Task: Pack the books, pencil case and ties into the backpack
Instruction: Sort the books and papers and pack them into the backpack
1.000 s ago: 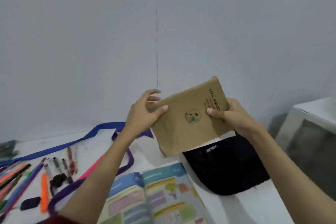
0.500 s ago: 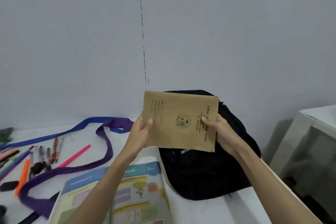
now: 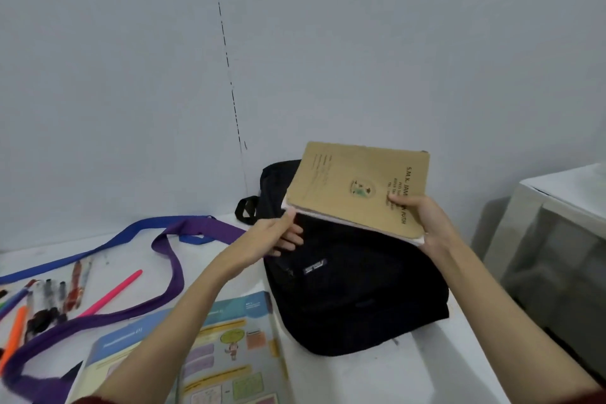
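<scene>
A brown-covered book (image 3: 354,187) hangs tilted above the top of a black backpack (image 3: 354,298) that stands against the wall. My right hand (image 3: 423,220) grips the book's near right corner. My left hand (image 3: 275,236) touches the book's lower left corner, its fingers resting against the backpack's top edge. A colourful textbook (image 3: 229,351) lies flat on the table below my left arm. A purple tie (image 3: 170,275) and a blue tie (image 3: 98,249) trail across the table on the left.
Several pens and markers (image 3: 49,302) and a pink pen (image 3: 111,292) lie loose at the left on the white table (image 3: 360,380). A grey-white cabinet (image 3: 557,239) stands to the right, beyond the table's edge. The wall is close behind.
The book has moved right and tipped flatter over the backpack's top. My left hand has slid down from the cover to the book's lower corner by the backpack.
</scene>
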Tool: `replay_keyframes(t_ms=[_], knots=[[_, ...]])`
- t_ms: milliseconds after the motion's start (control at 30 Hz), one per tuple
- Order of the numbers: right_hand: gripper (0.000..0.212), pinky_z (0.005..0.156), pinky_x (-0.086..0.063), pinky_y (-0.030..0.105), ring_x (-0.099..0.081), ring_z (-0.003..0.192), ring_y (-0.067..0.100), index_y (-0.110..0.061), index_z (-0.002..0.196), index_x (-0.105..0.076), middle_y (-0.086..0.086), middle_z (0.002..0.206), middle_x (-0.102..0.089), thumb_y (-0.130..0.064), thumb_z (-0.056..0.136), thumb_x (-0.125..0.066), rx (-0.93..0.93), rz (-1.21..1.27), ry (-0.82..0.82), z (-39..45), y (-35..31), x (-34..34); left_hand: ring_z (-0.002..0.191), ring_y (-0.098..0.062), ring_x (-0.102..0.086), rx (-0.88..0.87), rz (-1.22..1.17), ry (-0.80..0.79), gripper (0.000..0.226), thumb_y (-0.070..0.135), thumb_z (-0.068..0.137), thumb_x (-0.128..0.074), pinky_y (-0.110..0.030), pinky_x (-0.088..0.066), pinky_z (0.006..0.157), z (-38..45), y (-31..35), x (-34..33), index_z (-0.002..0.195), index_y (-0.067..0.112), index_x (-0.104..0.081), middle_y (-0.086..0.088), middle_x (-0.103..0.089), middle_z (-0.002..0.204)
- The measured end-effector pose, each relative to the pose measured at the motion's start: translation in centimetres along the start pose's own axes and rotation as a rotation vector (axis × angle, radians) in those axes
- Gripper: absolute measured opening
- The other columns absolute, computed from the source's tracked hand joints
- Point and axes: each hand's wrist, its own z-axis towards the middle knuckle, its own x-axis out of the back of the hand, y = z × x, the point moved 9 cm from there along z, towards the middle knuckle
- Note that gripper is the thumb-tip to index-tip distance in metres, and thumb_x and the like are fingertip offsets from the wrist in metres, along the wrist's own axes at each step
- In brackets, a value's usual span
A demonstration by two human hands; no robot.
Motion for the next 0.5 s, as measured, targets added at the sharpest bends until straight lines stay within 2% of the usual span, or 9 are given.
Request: replay_keyframes(t_ms=[33,100,167,233,267,333,400,433,500], knots=[[0.026,0.083,-0.055,0.046,-0.066,0.100,0.031,-0.010,0.105,-0.065,0.013,0.106,-0.070,0.001,0.082,-0.060,0.006,0.041,0.038,-0.1,-0.5,1.0,0.100,-0.008,-0.061,-0.044,0.136,-0.098,0.059,0.072,0.080,-0.037,-0.023,-0.048,0.085,-0.4,0.2,-1.8,0.110,0.028,-0.061,0.008,-0.066,0.108],[0.026,0.072,-0.059,0.041,-0.067,0.095,0.029,-0.010,0.106,-0.063,0.012,0.103,-0.070,0.001,0.083,-0.058,0.012,0.104,0.081,-0.5,-1.5,3.0,0.111,-0.004,-0.050,-0.183,0.424,-0.242,0.068,0.073,0.072,-0.052,-0.022,-0.043,0.095,-1.4,0.7,-5.8,0.126,0.032,-0.052,0.012,-0.053,0.123],[0.024,0.068,-0.060,0.040,-0.068,0.091,0.027,-0.011,0.103,-0.064,0.010,0.099,-0.071,0.002,0.084,-0.057,0.024,0.131,0.076,-1.1,-2.2,4.1,0.119,-0.005,-0.039,-0.339,0.780,-0.232,0.075,0.064,0.077,-0.058,-0.025,-0.037,0.102,-2.2,0.8,-8.9,0.141,0.029,-0.037,0.013,-0.038,0.132],[0.024,0.066,-0.060,0.039,-0.070,0.089,0.025,-0.012,0.101,-0.065,0.008,0.097,-0.073,0.001,0.083,-0.057,0.021,0.125,0.042,-1.2,-2.4,4.3,0.118,-0.009,-0.042,-0.450,0.911,-0.128,0.056,0.049,0.089,-0.053,-0.027,-0.038,0.100,-2.3,0.7,-9.8,0.138,0.025,-0.043,0.010,-0.042,0.130],[0.025,0.063,-0.060,0.037,-0.070,0.087,0.025,-0.012,0.102,-0.066,0.008,0.096,-0.073,0.001,0.082,-0.058,0.014,0.124,0.023,-1.4,-2.4,4.4,0.113,-0.011,-0.050,-0.456,0.831,-0.081,0.041,0.039,0.093,-0.051,-0.028,-0.042,0.095,-1.8,0.6,-9.4,0.129,0.022,-0.054,0.008,-0.052,0.123],[0.034,0.060,-0.059,0.035,-0.071,0.084,0.025,-0.010,0.108,-0.065,0.009,0.097,-0.072,-0.001,0.075,-0.061,-0.002,0.127,-0.038,-1.7,-2.3,4.1,0.093,-0.014,-0.061,-0.342,0.560,0.045,0.021,0.023,0.094,-0.051,-0.026,-0.046,0.081,-0.1,-0.3,-6.7,0.104,0.015,-0.069,0.002,-0.067,0.099],[0.038,0.059,-0.059,0.034,-0.071,0.079,0.024,-0.008,0.107,-0.065,0.009,0.095,-0.072,-0.004,0.069,-0.061,-0.021,0.113,-0.103,-1.6,-2.1,3.9,0.079,-0.018,-0.059,-0.108,0.294,0.179,0.020,0.015,0.094,-0.053,-0.025,-0.041,0.068,2.0,-2.5,-2.7,0.083,0.008,-0.068,-0.006,-0.065,0.081],[0.035,0.058,-0.059,0.033,-0.071,0.076,0.023,-0.008,0.103,-0.065,0.009,0.092,-0.073,-0.005,0.069,-0.060,-0.031,0.098,-0.141,-1.7,-2.1,3.6,0.078,-0.021,-0.057,0.022,0.107,0.231,0.020,0.013,0.093,-0.053,-0.028,-0.040,0.067,2.8,-3.8,-0.9,0.078,0.007,-0.063,-0.010,-0.062,0.079],[0.030,0.059,-0.059,0.031,-0.071,0.074,0.023,-0.007,0.096,-0.066,0.010,0.091,-0.073,-0.006,0.067,-0.065,-0.051,0.038,-0.218,-2.0,-2.2,2.9,0.077,-0.025,-0.057,0.230,-0.333,0.286,0.014,0.013,0.094,-0.052,-0.033,-0.044,0.067,3.4,-5.0,1.4,0.084,0.006,-0.058,-0.012,-0.061,0.084]])
